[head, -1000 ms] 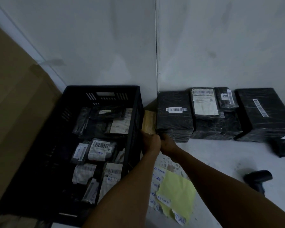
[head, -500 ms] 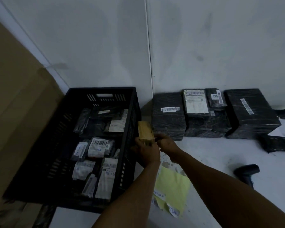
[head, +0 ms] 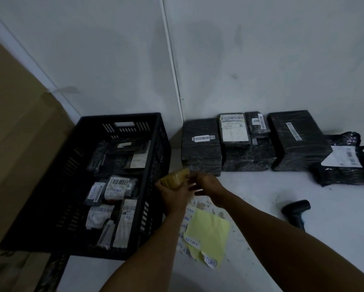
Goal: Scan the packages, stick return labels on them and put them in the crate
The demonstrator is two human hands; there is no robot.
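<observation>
Tan package point(head: 175, 178) tipped, now slanting up-right.

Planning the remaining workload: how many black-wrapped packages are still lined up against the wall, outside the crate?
5 visible: leftmost by the corner, one bearing a large label, a small one atop a wrapped bundle, a big box, a crumpled bag far right. More may be hidden.

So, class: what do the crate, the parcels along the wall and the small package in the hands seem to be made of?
Crate: likely moulded plastic, matt black, with slotted walls and a handle cut-out.
Parcels: glossy black plastic film, judging by creases and sheen; contents hidden.
Package: tan, probably brown tape or paper wrap; blur leaves it open. The left hand grips it, the right hand touches it.
</observation>
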